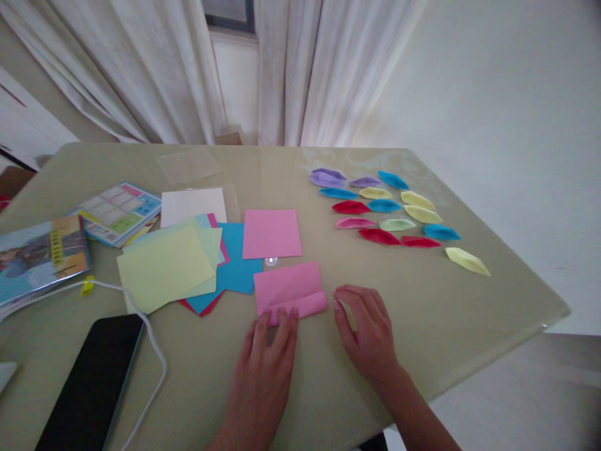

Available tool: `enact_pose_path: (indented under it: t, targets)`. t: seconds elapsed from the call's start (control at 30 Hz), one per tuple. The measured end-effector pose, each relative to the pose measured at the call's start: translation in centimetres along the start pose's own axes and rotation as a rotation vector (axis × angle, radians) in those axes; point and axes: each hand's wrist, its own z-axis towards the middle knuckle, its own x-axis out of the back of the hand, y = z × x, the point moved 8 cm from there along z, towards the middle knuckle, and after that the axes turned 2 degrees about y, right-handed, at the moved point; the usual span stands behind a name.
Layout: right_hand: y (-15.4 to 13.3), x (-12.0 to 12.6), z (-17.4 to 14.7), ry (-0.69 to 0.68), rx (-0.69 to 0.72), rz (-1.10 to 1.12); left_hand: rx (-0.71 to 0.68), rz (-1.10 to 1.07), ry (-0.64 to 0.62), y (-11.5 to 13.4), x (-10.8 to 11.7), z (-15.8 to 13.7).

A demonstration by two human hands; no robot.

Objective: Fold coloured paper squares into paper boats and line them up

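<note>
A pink sheet of paper [287,282] lies on the table with its near edge folded up into a strip. My left hand [265,357] rests on that strip, fingers stretched out and pressing it flat. Just right of the sheet is my right hand [366,329], its thumb and forefinger curled together at the tips, apart from the paper. Whether anything tiny sits in that pinch I cannot make out. A flat pink square [272,233] lies beyond the folded sheet, beside blue paper [239,266] and a fanned pile of pale yellow sheets [164,266].
Several folded paper pieces [380,236] in many colours lie in rows at the right. A black phone [91,388] and a white cable [157,351] occupy the near left. Booklets [42,254] and a white square [195,205] are farther back. The table's right edge [498,369] slants away.
</note>
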Motion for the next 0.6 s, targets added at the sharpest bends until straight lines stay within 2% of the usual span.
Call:
enact_pose_path:
  t: [0.03, 0.1, 0.13, 0.23, 0.4, 0.6]
  targets:
    - [-1.7, 0.0, -0.6, -0.018, 0.084, -0.023, 0.001, -0.012, 0.012, 0.0, 0.0, 0.0]
    - [-4.4, -1.9, -2.4, -0.254, 0.217, -0.029, 0.009, -0.032, 0.031, 0.1, 0.1, -0.1]
    - [-5.1, -2.7, -3.2, -0.33, 0.237, -0.035, 0.014, -0.037, 0.037, 0.2, 0.1, -0.1]
    - [-5.1, -4.2, -5.1, -0.424, 0.227, -0.073, 0.03, -0.028, 0.027, 0.4, -0.1, 0.1]
    - [-2.8, -3.9, -6.4, -0.428, 0.182, -0.152, -0.021, -0.041, 0.04, 0.0, -0.1, -0.2]
    - [-1.4, -2.7, -6.8, -0.382, 0.095, -0.223, -0.08, -0.016, 0.075, -3.6, 0.5, -3.4]
